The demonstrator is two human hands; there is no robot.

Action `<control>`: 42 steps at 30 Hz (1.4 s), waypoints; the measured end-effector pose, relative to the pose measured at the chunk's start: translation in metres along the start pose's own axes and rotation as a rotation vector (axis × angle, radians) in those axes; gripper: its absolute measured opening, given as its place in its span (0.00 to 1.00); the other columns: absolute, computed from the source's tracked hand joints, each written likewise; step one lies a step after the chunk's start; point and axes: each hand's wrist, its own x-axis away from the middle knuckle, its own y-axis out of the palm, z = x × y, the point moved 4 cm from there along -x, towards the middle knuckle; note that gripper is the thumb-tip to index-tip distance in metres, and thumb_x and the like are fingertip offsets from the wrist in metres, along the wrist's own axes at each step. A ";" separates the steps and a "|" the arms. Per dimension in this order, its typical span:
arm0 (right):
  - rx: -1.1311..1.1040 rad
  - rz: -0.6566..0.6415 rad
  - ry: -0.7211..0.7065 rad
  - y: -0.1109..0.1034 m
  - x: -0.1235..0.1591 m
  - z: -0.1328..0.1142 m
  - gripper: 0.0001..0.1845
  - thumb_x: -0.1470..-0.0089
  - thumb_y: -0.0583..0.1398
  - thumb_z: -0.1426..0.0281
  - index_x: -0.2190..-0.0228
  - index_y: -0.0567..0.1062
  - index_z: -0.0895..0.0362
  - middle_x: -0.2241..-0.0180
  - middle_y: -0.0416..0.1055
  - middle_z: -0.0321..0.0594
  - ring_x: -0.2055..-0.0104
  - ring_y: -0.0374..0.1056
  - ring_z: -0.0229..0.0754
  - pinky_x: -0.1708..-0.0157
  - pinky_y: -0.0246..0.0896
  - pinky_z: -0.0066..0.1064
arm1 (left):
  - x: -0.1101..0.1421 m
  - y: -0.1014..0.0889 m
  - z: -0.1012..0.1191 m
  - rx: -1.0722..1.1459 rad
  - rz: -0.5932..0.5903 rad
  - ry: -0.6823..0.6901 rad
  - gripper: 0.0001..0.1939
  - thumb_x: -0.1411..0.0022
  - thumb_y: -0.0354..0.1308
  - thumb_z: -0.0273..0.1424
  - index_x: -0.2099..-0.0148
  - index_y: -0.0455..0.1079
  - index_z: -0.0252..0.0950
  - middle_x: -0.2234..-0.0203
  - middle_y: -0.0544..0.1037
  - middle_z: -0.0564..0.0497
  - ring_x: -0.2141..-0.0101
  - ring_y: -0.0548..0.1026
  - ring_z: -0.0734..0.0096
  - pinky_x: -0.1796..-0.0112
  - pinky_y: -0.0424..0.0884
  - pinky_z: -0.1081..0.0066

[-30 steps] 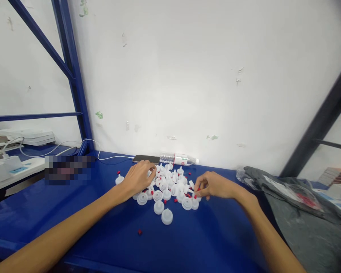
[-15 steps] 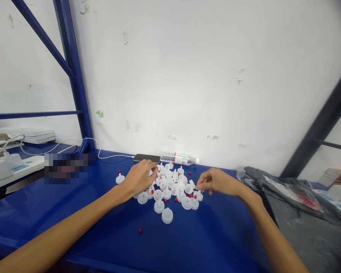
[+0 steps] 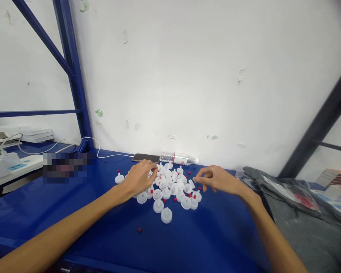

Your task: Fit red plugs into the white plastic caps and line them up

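Observation:
Heaped on the blue table are several white plastic nozzle caps (image 3: 166, 215), round with a narrow spout, mixed with small red tips (image 3: 175, 199). At the heap's left side rests my left hand (image 3: 142, 176), its fingers curled with the thumb toward the index finger. White plastic shows within that curl, but whether it is held or lies behind is unclear. My right hand (image 3: 217, 179) hovers at the right edge of the heap, thumb and index finger pinched together; what is between them is too small to make out. Below it stands a white nozzle cap (image 3: 197, 196) beside a red tip (image 3: 199, 188).
Along the wall lie a phone (image 3: 146, 157) on a white cable and a clear plastic bottle (image 3: 179, 158) on its side. Grey fabric (image 3: 307, 227) with plastic bags covers the right. One red tip (image 3: 139, 230) lies near the front. A blue frame post (image 3: 74, 76) rises at left.
My right hand has lifted slightly up and away from the white nozzle cap at the heap's right edge, uncovering a red tip there. My left hand has stayed nearly still.

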 end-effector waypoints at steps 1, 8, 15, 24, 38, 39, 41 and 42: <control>-0.082 -0.097 -0.015 0.005 0.002 -0.005 0.24 0.43 0.61 0.49 0.62 0.81 0.57 0.72 0.80 0.41 0.80 0.67 0.36 0.75 0.61 0.28 | 0.000 0.000 0.000 0.000 -0.002 -0.001 0.09 0.30 0.59 0.36 0.55 0.74 0.35 0.59 0.79 0.49 0.60 0.78 0.66 0.58 0.77 0.61; -0.179 -0.314 -0.034 0.029 -0.001 -0.007 0.14 0.52 0.69 0.61 0.67 0.81 0.58 0.72 0.81 0.39 0.81 0.69 0.32 0.76 0.59 0.23 | -0.001 0.000 0.000 -0.003 -0.011 -0.002 0.09 0.30 0.59 0.36 0.55 0.74 0.35 0.60 0.79 0.49 0.60 0.78 0.66 0.58 0.77 0.61; -0.138 -0.333 0.021 0.026 0.005 -0.013 0.12 0.51 0.66 0.63 0.67 0.83 0.58 0.68 0.82 0.42 0.71 0.78 0.42 0.82 0.53 0.22 | 0.000 -0.002 0.001 -0.008 -0.007 -0.004 0.09 0.30 0.59 0.36 0.55 0.74 0.35 0.60 0.79 0.49 0.60 0.78 0.66 0.58 0.77 0.61; -0.166 -0.312 -0.020 0.018 0.010 -0.017 0.18 0.46 0.64 0.57 0.62 0.82 0.58 0.65 0.83 0.44 0.73 0.78 0.41 0.82 0.54 0.23 | 0.001 -0.003 0.002 -0.005 -0.001 -0.007 0.09 0.30 0.59 0.36 0.55 0.74 0.35 0.60 0.79 0.49 0.60 0.78 0.66 0.58 0.77 0.60; 0.268 0.174 0.138 0.003 -0.018 0.041 0.30 0.34 0.50 0.49 0.72 0.80 0.55 0.73 0.80 0.39 0.79 0.72 0.39 0.72 0.61 0.30 | 0.000 0.000 0.000 0.005 0.007 0.001 0.09 0.30 0.59 0.36 0.55 0.74 0.35 0.60 0.79 0.49 0.61 0.78 0.67 0.58 0.77 0.61; 0.280 0.195 0.149 0.001 -0.019 0.043 0.29 0.34 0.49 0.49 0.70 0.80 0.55 0.72 0.80 0.39 0.78 0.72 0.39 0.72 0.61 0.31 | 0.000 0.000 -0.001 0.006 0.009 -0.002 0.09 0.30 0.59 0.36 0.55 0.74 0.35 0.60 0.79 0.49 0.61 0.78 0.67 0.58 0.77 0.61; 0.317 0.247 0.175 -0.003 -0.019 0.046 0.28 0.33 0.49 0.51 0.68 0.80 0.54 0.70 0.81 0.40 0.74 0.74 0.42 0.71 0.60 0.31 | -0.001 -0.001 -0.003 0.007 0.016 -0.015 0.10 0.30 0.59 0.36 0.54 0.74 0.35 0.59 0.79 0.49 0.60 0.78 0.66 0.58 0.77 0.61; 0.338 0.273 0.189 -0.005 -0.019 0.048 0.27 0.33 0.49 0.52 0.69 0.80 0.54 0.70 0.81 0.41 0.72 0.75 0.43 0.70 0.59 0.31 | -0.002 -0.002 -0.005 0.006 0.021 -0.026 0.10 0.30 0.59 0.36 0.54 0.74 0.35 0.59 0.79 0.49 0.60 0.78 0.66 0.58 0.77 0.60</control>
